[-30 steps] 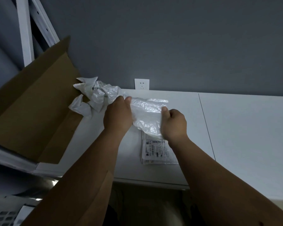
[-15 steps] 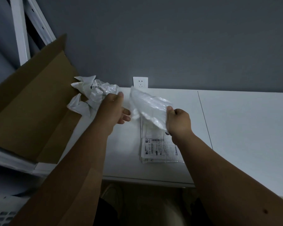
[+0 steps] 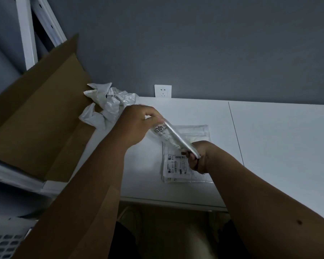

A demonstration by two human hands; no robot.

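Two bare forearms enter from the lower edge of the frame and converge on the centre. The right hand (image 3: 201, 158), just right of centre, grips the lower right end of a flat clear packet (image 3: 176, 140), its fingers curled round that end. The packet is seen almost edge-on, raised off the surface and slanting up and to the left; black print shows on its upper left end. The left hand (image 3: 137, 124), at centre, pinches that upper left end between thumb and fingertips.

Directly beneath the packet and the right hand, a stack of labelled packets (image 3: 176, 170) lies flat on the white table (image 3: 279, 146), barcodes and printed digits facing up. A thin seam (image 3: 236, 131) divides the tabletop right of the stack.

Beyond the left hand, towards the upper left of centre, a heap of crumpled plastic bags (image 3: 105, 107) rests at the far left of the table, touching an open cardboard box (image 3: 36, 113) that fills the left of the frame.

At the table's far edge a white wall socket (image 3: 162, 91) sits on the grey wall (image 3: 213, 43). A white shelf frame (image 3: 26, 34) rises in the upper left corner.
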